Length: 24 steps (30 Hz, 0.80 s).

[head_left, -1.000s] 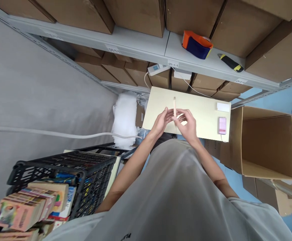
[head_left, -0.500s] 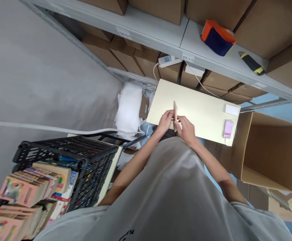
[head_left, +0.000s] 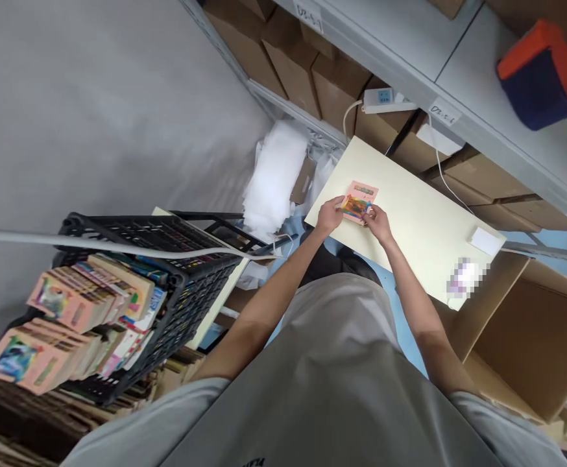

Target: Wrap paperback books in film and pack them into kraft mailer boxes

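A pink book (head_left: 362,191) with a colourful picture on its cover faces up over the left part of the cream table (head_left: 410,220). My left hand (head_left: 331,215) grips its left edge, fingers closed. At the book's lower right corner, my right hand (head_left: 377,222) pinches it between thumb and fingers. Whether the book touches the tabletop I cannot tell.
Left, a black crate (head_left: 186,311) holds pink books (head_left: 64,298). White sheets (head_left: 276,178) lie beyond it. An open carton (head_left: 536,337) stands right of the table. A shelf (head_left: 390,58) with boxes and a power strip (head_left: 388,100) runs behind; a white cable (head_left: 118,246) crosses left.
The book was upright and edge-on between my hands; now its cover faces up. My hands have spread to its two sides. The view has turned and shifted left.
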{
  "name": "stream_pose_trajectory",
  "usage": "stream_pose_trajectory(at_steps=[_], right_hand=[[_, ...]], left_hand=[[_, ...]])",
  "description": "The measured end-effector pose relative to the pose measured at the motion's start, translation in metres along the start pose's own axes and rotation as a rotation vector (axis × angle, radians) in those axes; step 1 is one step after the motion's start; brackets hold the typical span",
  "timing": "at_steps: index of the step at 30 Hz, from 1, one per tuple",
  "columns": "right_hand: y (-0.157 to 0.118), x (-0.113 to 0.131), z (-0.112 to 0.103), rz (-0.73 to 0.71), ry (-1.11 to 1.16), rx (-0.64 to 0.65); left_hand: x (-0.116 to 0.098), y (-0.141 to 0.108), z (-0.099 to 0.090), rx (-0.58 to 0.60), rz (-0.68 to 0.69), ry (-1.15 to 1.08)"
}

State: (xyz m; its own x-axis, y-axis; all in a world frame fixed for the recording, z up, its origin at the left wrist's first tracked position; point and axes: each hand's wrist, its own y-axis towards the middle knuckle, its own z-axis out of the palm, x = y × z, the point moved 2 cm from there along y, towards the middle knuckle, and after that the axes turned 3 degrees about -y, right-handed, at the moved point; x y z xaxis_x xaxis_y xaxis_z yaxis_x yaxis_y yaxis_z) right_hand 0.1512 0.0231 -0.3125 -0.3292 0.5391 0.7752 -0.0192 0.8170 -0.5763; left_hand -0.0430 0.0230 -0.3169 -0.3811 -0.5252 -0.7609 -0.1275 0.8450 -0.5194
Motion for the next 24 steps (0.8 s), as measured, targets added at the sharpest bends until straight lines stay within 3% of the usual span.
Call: stream_pose_trajectory(at_steps=[5,10,13,16,18,20,22,24], right_hand=[[0.05,0.02,-0.007,0.102,0.053,-0.08],[0.089,0.024,0.005,0.191,0.083,-0.267],[0.097,0.021,0.013,0.184,0.081,-0.375],[0.086,0.021,0.016,0.163,-0.075,-0.457],[0.072,0.027,0.02,0.104,-0.302,-0.512],[0.057,0.037,0.036,0.013,-0.493,-0.509],[0.048,0.048,0.067,-0.055,-0.576,-0.44],[0.047,0.059,0.112,-0.136,-0.613,-0.361]], left_hand=[[-0.003,0.053,0.003,0.002,0.013,-0.088],[-0.001,0.092,0.017,0.013,0.018,-0.177],[0.002,0.101,0.025,0.038,0.04,-0.265],[0.012,0.096,0.016,0.057,0.082,-0.375],[0.031,0.09,-0.003,0.038,0.099,-0.455],[0.063,0.087,-0.027,-0.028,0.083,-0.504],[0.107,0.092,-0.052,-0.128,0.005,-0.48],[0.158,0.105,-0.069,-0.194,-0.141,-0.412]])
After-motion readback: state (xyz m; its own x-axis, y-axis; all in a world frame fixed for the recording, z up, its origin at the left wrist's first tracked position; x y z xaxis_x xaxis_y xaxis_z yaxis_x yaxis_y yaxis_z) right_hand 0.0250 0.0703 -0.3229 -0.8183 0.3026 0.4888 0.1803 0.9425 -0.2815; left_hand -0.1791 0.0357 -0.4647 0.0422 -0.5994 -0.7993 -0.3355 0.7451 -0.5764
